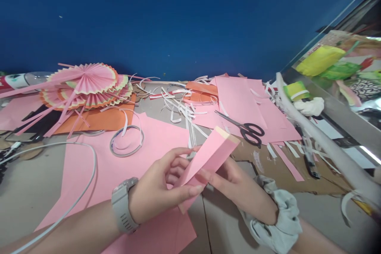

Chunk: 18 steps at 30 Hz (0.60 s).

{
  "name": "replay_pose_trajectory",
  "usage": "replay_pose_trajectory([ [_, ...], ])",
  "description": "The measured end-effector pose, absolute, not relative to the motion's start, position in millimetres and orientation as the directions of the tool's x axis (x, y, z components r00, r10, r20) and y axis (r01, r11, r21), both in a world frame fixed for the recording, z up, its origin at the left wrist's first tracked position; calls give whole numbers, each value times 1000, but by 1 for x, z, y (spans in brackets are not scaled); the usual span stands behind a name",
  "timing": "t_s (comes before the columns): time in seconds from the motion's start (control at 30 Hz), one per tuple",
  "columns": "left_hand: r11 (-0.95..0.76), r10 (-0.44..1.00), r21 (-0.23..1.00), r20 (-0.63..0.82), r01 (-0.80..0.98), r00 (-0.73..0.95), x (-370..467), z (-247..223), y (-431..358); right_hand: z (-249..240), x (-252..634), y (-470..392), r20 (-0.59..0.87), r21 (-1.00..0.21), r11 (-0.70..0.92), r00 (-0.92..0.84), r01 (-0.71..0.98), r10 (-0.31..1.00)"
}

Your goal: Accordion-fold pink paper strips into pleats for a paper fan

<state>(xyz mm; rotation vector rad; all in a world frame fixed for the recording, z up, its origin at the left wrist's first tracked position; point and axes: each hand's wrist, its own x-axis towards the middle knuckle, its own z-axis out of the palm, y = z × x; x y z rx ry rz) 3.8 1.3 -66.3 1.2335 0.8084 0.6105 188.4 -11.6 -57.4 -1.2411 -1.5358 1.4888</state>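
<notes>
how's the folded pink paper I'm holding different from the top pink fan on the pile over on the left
The folded pink paper is a narrow, straight strip; the top pink fan is spread into a pleated round. The paper is between your left hand and right hand; the fan lies on other fans. The paper's far end is cream, while the fan's rim also shows orange. Both are mostly pink.

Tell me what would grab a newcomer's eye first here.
Probably the stack of round, pleated fans in pink, orange and pale yellow at the far left, standing out against the deep blue wall behind. Next, the folded pink paper at the near centre, held between the left hand and right hand. Just beyond it, to the right, black-handled scissors contrast with pink sheets.
</notes>
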Motion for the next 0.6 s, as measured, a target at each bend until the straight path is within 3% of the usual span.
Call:
replay_pose_trajectory([
  [0.3,476,624,874,-253,-102,740,1,-56,8,-59,198,-11,-151,-917,-96,-115,386,982],
  [0.47,431,577,901,-236,-46,782,1,-59,8,-51,191,-14,-248,-942,-150,-324,300,913],
  [0.6,475,622,874,-249,-105,742,1,-65,8,-49,194,-11,-190,-982,-174,-502,79,844],
])
